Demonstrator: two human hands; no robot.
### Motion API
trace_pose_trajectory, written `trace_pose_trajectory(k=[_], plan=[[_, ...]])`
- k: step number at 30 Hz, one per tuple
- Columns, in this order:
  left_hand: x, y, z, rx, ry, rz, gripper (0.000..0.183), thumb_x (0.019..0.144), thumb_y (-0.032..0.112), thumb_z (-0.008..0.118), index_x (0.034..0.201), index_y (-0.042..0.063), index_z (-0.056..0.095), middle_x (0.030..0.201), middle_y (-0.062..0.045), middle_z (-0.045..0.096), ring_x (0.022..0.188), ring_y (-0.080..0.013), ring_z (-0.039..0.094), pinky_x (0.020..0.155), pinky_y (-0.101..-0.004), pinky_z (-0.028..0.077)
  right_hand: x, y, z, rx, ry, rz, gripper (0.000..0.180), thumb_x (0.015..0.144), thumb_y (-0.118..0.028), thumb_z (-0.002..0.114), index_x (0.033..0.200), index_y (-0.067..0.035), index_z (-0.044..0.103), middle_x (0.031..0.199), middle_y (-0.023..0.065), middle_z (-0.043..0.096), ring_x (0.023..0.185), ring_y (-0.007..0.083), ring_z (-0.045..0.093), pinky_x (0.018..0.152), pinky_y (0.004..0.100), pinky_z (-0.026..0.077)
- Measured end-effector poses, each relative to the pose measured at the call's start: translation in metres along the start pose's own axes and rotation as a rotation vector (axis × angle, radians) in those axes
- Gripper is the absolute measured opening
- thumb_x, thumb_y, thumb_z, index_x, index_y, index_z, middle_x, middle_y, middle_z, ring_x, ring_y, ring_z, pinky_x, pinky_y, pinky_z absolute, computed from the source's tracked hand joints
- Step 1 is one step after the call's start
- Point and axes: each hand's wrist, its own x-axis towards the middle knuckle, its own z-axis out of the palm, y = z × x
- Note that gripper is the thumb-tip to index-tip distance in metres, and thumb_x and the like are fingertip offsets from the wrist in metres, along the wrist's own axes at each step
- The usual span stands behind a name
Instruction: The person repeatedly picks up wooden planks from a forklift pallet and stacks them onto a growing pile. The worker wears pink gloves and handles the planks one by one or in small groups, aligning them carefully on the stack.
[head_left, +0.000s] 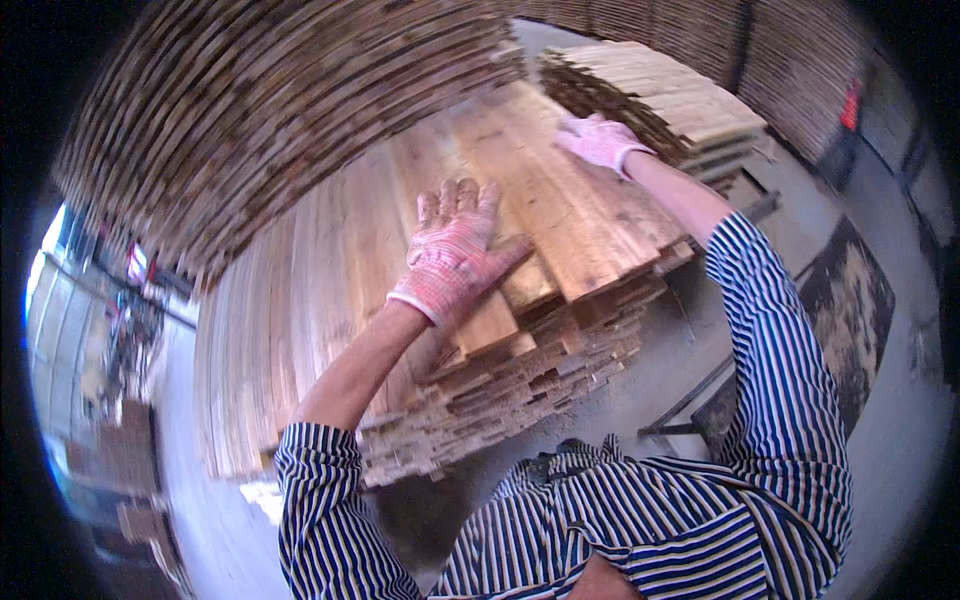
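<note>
Before me is a broad stack of wooden boards (300, 277), its top layer laid side by side and its near ends uneven. My left hand (459, 251), in a pink-and-white knit glove with soiled fingertips, lies spread on the boards near the middle of the top layer. Beside its thumb, a reddish-brown plank (562, 217) reaches toward me, its near end projecting past the lighter board to its left. My right hand (600, 141), gloved alike, is at the far right edge of the top layer, fingers extended over the wood. Neither hand has anything enclosed in its fingers.
A tall wall of stacked boards (300, 97) rises right behind the stack. Another low pile of pale boards (660, 86) stands at the back right. On the concrete floor (630, 397) to my right lies a dark, dusty panel (840, 315). Cluttered equipment (135, 330) stands at far left.
</note>
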Motion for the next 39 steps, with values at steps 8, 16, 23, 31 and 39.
trace_pose_trajectory(k=[8, 16, 23, 31, 39], plan=[[-0.239, 0.01, -0.052, 0.033, 0.401, -0.554, 0.065, 0.093, 0.037, 0.058, 0.144, -0.001, 0.043, 0.153, -0.025, 0.036, 0.147, -0.0396, 0.025, 0.119, -0.0551, 0.013, -0.172, -0.082, -0.051, 0.401, 0.352, -0.331, 0.054, 0.093, -0.023, 0.056, 0.143, -0.007, 0.048, 0.147, 0.0184, 0.044, 0.138, 0.0368, 0.038, 0.115, 0.0419, 0.031], [-0.243, -0.024, -0.024, 0.003, 0.667, -0.938, 0.082, 0.088, 0.047, 0.061, 0.152, 0.004, 0.032, 0.157, -0.025, 0.026, 0.15, -0.0402, 0.013, 0.12, -0.0533, 0.003, -0.224, -0.205, 0.024, 0.274, 0.447, -0.503, 0.05, 0.095, -0.025, 0.053, 0.137, 0.001, 0.052, 0.137, 0.0267, 0.049, 0.126, 0.0435, 0.045, 0.107, 0.0492, 0.035], [-0.24, -0.044, 0.0, 0.043, 0.698, -0.92, 0.072, 0.089, 0.046, 0.061, 0.146, 0.006, 0.044, 0.149, -0.028, 0.04, 0.146, -0.0444, 0.024, 0.119, -0.0553, 0.003, -0.212, -0.21, 0.05, 0.202, 0.427, -0.395, 0.042, 0.1, -0.027, 0.046, 0.13, -0.002, 0.061, 0.127, 0.017, 0.063, 0.115, 0.0371, 0.056, 0.1, 0.0456, 0.042], [-0.301, -0.048, 0.005, -0.202, 0.907, -0.506, 0.071, 0.084, 0.048, 0.065, 0.141, 0.008, 0.05, 0.142, -0.027, 0.046, 0.138, -0.0482, 0.036, 0.117, -0.0591, 0.009, -0.227, -0.225, 0.053, 0.043, 0.697, -0.359, 0.048, 0.104, -0.035, 0.042, 0.131, 0.002, 0.056, 0.126, 0.0248, 0.06, 0.117, 0.0395, 0.055, 0.1, 0.0477, 0.043], [-0.62, -0.069, 0.113, -0.26, 0.478, -1.192, 0.067, 0.086, 0.042, 0.065, 0.139, 0.005, 0.049, 0.148, -0.026, 0.041, 0.143, -0.0428, 0.029, 0.117, -0.0561, 0.019, -0.373, -0.469, 0.144, 0.398, 0.51, -0.818, 0.035, 0.101, -0.021, 0.049, 0.124, 0.003, 0.061, 0.123, 0.0196, 0.061, 0.112, 0.0308, 0.06, 0.097, 0.0388, 0.047]])
